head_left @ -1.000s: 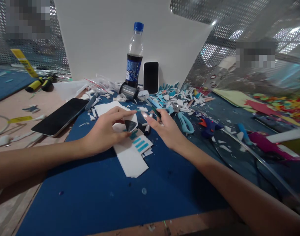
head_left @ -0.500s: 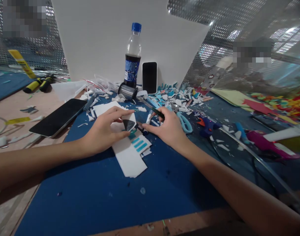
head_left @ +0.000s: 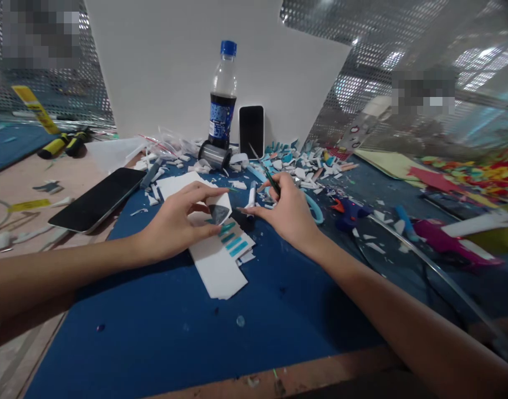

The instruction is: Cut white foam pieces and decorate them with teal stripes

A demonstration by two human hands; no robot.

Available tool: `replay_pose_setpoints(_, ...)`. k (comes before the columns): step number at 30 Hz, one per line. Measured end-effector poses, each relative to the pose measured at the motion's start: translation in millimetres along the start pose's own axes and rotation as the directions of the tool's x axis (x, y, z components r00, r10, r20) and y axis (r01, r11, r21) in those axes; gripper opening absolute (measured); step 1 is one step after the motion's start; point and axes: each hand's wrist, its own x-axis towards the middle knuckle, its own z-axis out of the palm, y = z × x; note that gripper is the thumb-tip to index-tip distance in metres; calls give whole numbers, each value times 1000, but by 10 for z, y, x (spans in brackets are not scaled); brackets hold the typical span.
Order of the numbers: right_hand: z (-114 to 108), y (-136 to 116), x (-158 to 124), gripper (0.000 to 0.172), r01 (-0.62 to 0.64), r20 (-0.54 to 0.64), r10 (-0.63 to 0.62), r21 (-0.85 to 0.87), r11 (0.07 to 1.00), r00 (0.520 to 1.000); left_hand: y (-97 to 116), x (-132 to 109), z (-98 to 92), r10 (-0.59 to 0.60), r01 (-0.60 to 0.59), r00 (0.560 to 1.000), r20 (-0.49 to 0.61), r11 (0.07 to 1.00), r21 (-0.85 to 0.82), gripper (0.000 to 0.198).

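Note:
My left hand [head_left: 181, 213] pinches a small white piece with a grey face [head_left: 219, 209] between thumb and fingers. Below it lie white board strips [head_left: 216, 271], one bearing several short blue bars [head_left: 235, 244]. In my right hand [head_left: 293, 213] is a slim dark-green tool [head_left: 273, 181], its thin silver tip slanting up and away. The tool's exact kind is hard to make out. My right thumb stretches toward the white piece, a short gap away, with a small dark bit at its tip. A white tube-like piece [head_left: 252, 194] stands between the hands.
Behind are a cola bottle [head_left: 223, 111], a wire spool [head_left: 214, 155], an upright phone [head_left: 251, 130] and foam scraps [head_left: 295, 166]. Another phone [head_left: 98, 199] lies left. Light-blue scissor handles [head_left: 316, 209], a blue glue gun [head_left: 350, 213] and a magenta one [head_left: 453, 241] are right.
The green tool has tilted more upright, its tip now higher. My right thumb has drawn slightly away from the white piece. My left hand keeps its hold nearly unmoved.

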Motion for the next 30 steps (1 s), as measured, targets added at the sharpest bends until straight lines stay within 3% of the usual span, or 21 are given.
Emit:
replay_pose_setpoints(14, -19, 9, -7, 25, -150, -76, 151, 26, 988, 986, 38, 14, 5, -58, 59, 998, 34, 997, -44, 48)
replay_pose_setpoints(16, -21, 6, -13, 28, -171, -64, 172, 20, 985, 983, 34, 13, 5, -52, 54, 998, 31, 998, -39, 48)
replay_pose_setpoints(19, -9, 22, -23, 46, -173, -24, 174, 28, 985, 985, 24, 8, 6, -50, 51, 998, 32, 998, -38, 48)
replay_pose_setpoints(22, 20, 75, -20, 58, -129, -49, 131, 39, 991, 990, 26, 2, 3, -53, 54, 998, 29, 998, -39, 48)
replay_pose_setpoints(26, 25, 120, 4, 46, 51, -123, -44, 54, 997, 991, 27, 14, 0, -68, 69, 998, 15, 996, -57, 48)
replay_pose_setpoints(30, -10, 68, -1, 60, 250, -1, -251, 69, 966, 968, 0, 26, 2, -68, 68, 998, 2, 994, -89, 52)
